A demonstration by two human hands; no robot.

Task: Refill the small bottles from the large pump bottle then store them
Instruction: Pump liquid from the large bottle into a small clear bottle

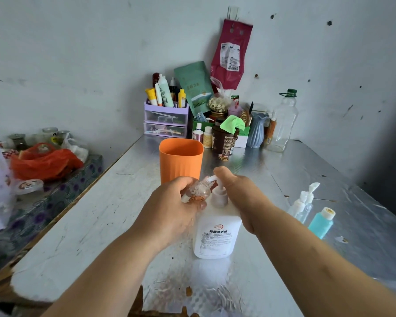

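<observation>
— Left grip (pixel 176 207)?
— Curled round a small clear bottle (pixel 196 191), orange print on its side, tilted, mouth close under the pump spout; blurred there.
— Right grip (pixel 236 193)?
— Wrapped over the head of the large pump bottle (pixel 216 232), thumb on top, fingers hidden behind.
— And outward?
— Pump bottle upright on the metal counter (pixel 306 170), between both wrists. Just behind, an orange cup (pixel 181 159). Well apart to the right, a capped clear bottle (pixel 303 202) and a teal bottle (pixel 321 223), side by side.
</observation>
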